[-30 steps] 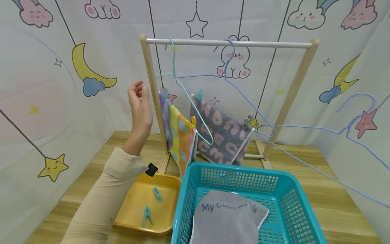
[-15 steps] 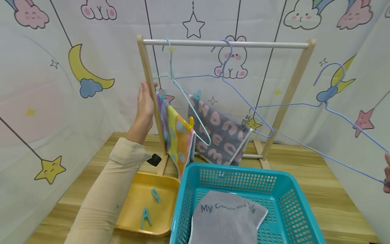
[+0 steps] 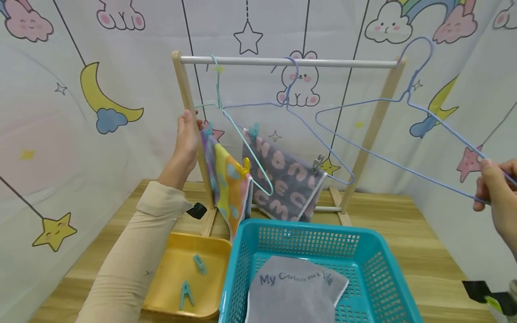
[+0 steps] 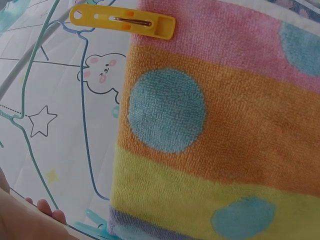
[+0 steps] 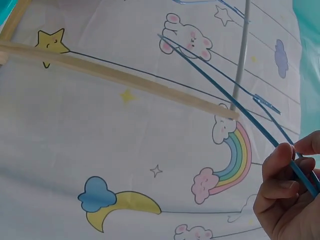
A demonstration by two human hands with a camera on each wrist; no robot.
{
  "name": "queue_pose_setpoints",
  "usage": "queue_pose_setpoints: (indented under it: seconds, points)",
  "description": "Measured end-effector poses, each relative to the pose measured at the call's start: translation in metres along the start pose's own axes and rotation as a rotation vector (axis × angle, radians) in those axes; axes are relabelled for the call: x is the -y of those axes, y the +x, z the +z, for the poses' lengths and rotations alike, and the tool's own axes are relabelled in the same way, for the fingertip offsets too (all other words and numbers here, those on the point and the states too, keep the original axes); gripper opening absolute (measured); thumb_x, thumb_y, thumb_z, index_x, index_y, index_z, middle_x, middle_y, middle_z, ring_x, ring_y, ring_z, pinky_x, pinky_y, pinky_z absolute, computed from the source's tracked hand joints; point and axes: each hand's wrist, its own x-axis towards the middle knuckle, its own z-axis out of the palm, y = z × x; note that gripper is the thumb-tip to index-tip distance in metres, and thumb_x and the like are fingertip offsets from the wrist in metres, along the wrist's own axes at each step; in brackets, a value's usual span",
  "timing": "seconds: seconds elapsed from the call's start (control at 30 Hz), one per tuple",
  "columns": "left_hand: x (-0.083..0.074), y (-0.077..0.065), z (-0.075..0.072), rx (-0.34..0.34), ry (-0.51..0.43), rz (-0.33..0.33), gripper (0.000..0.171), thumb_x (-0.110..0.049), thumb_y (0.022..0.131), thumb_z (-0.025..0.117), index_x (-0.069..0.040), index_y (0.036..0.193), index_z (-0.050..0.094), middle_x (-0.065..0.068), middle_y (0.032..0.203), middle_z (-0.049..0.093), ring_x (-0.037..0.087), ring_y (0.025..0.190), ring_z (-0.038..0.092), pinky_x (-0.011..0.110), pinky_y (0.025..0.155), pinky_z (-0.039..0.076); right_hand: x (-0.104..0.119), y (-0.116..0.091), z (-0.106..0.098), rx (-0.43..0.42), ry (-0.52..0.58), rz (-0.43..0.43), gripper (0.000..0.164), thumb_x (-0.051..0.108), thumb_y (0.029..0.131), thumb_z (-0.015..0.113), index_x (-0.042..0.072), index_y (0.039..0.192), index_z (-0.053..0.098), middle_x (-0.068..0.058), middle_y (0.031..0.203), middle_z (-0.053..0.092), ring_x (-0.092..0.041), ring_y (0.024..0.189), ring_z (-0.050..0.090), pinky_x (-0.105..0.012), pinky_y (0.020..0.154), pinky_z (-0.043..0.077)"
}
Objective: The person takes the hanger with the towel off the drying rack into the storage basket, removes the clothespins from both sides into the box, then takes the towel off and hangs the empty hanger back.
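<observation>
My left hand (image 3: 186,141) grips the left wooden post (image 3: 186,94) of a small clothes rack, thumb in front and fingertips behind. My right hand (image 3: 498,190) holds a blue wire hanger (image 3: 413,80) by one end, its hook up by the right end of the white rail (image 3: 250,61). On the rail hang a mint green hanger (image 3: 218,87) and another blue hanger (image 3: 288,89). A striped, spotted towel (image 4: 240,125) is clipped to the green one, with a yellow clothespin (image 4: 145,23) at its corner. A grey towel with pink letters (image 3: 282,179) is pinned to the hanging blue one.
A teal basket (image 3: 311,228) in front holds a folded grey towel (image 3: 291,296) with lettering. To its left stands a yellow tray (image 3: 161,296) with teal clothespins (image 3: 186,294). Printed white cloth surrounds the wooden table (image 3: 436,242).
My left hand has moved from beside the post to grip it. My right hand has come into view from the right, bringing the blue hanger up and leftward toward the rail.
</observation>
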Motion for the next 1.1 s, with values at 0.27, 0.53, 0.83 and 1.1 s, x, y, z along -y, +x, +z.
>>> queue_pose_setpoints:
  seconds: [0.27, 0.53, 0.83, 1.1]
  points:
    - [0.004, 0.002, 0.000, 0.035, -0.125, 0.018, 0.053, -0.049, 0.106, 0.018, -0.011, 0.141, 0.028, 0.000, 0.110, 0.030, 0.019, 0.116, 0.029, 0.039, 0.112, 0.020, 0.021, 0.017, 0.025, 0.077, -0.172, -0.061, 0.026, 0.020, 0.107, 0.047, 0.002, 0.088, 0.053, 0.013, 0.061, 0.047, 0.003, 0.043, 0.044, -0.014, 0.037, 0.030]
    - [0.006, -0.001, -0.005, 0.024, -0.113, 0.027, 0.053, -0.051, 0.106, 0.020, -0.012, 0.140, 0.030, 0.001, 0.113, 0.032, 0.020, 0.118, 0.029, 0.041, 0.113, 0.019, 0.013, 0.022, 0.048, 0.042, -0.124, -0.178, 0.031, 0.014, 0.104, 0.052, -0.009, 0.084, 0.054, 0.015, 0.058, 0.048, 0.007, 0.041, 0.045, -0.008, 0.039, 0.036]
    - [0.006, 0.003, -0.004, 0.011, -0.138, 0.055, 0.054, -0.049, 0.106, 0.022, -0.009, 0.141, 0.032, 0.001, 0.109, 0.034, 0.016, 0.110, 0.034, 0.039, 0.109, 0.024, 0.013, 0.021, 0.055, 0.057, -0.170, -0.175, 0.030, 0.013, 0.103, 0.055, -0.008, 0.081, 0.057, 0.024, 0.054, 0.043, 0.010, 0.040, 0.042, -0.009, 0.038, 0.032]
    - [0.009, 0.001, -0.004, 0.003, -0.144, 0.029, 0.046, -0.049, 0.107, 0.023, -0.015, 0.135, 0.036, 0.000, 0.109, 0.036, 0.017, 0.112, 0.033, 0.037, 0.106, 0.025, 0.004, 0.015, 0.056, 0.095, -0.210, -0.198, 0.033, 0.014, 0.102, 0.056, -0.004, 0.075, 0.055, -0.002, 0.053, 0.050, 0.008, 0.039, 0.041, -0.011, 0.038, 0.031]
